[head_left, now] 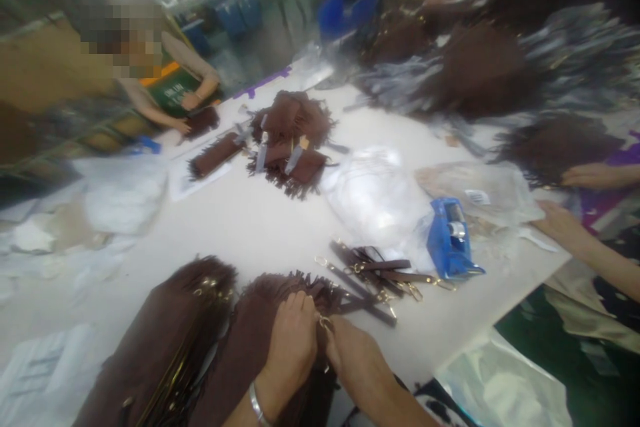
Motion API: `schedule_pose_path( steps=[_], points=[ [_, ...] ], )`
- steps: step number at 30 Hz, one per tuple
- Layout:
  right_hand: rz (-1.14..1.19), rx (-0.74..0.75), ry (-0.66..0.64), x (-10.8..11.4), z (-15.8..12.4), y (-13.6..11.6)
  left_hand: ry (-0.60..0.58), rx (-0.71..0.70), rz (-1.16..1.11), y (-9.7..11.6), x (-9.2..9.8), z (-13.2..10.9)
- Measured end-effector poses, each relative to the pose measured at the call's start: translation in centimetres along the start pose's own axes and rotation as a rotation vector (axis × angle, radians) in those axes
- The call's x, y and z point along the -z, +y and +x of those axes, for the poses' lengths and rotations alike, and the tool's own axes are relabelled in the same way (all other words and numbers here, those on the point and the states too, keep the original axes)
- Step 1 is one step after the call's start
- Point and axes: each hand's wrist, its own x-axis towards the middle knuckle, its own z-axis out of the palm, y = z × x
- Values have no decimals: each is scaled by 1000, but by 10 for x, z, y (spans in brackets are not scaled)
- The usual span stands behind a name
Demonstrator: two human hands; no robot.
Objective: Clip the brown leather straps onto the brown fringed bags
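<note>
A brown fringed suede bag lies at the near edge of the white table. My left hand is closed on its top edge, knuckles up, a bracelet on the wrist. My right hand is pinched close beside it at a small gold clasp on the bag's corner. A brown strap runs from there to the right. A second brown bag with gold hardware lies to the left of the first.
A bundle of brown straps with gold clips lies just beyond my hands. A blue tape dispenser and clear plastic bags sit to the right. Small fringed pouches are piled mid-table. Other people work at the far left and right.
</note>
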Motion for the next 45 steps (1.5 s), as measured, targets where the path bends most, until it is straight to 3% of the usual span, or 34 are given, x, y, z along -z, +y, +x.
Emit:
schedule_pose_path(
  steps=[5,10,13,15,17,19,21,24,25,27,29,31,33,34,35,36,38,39,41,45],
  points=[
    [126,235,-66,24,-6,29,-67,-67,-253,-9,13,2],
    [-193,525,-34,64,23,16,-141,-168,-630,-20,29,4],
    [-409,737,119,74,48,-7,-148,-88,-805,-26,29,5],
    [-412,792,318,75,58,-15,-101,28,-915,-29,25,5],
    [-289,704,551,73,60,-13,-12,141,-1058,-32,18,3],
    [-93,542,654,66,53,-4,112,213,-1248,-34,13,-1],
    [129,383,519,51,41,4,225,249,-1438,-34,9,-4],
    [386,237,129,17,21,4,315,287,-1619,-32,5,-7],
    [418,242,68,4,15,0,329,308,-1653,-32,4,-8],
    [384,328,100,-20,5,-8,349,423,-1699,-32,4,-9],
    [278,426,210,-37,0,-15,402,612,-1668,-36,9,-11],
    [167,483,273,-45,-3,-17,607,748,-1468,-40,19,-17],
    [93,518,283,-46,-4,-18,909,680,-1091,-44,34,-26],
    [82,535,279,-44,-4,-18,969,559,-886,-44,41,-30],
    [93,557,274,-41,-4,-18,930,384,-712,-44,48,-34],
    [125,586,264,-37,-4,-18,806,186,-579,-43,54,-38],
    [251,634,235,-27,-1,-19,455,-156,-424,-39,59,-42],
    [341,635,212,-22,2,-20,323,-257,-387,-37,58,-42],
    [549,582,111,-14,9,-18,242,-297,-346,-33,52,-43],
    [1033,344,-142,-9,30,-6,328,-207,-296,-29,33,-48]
  ],
)
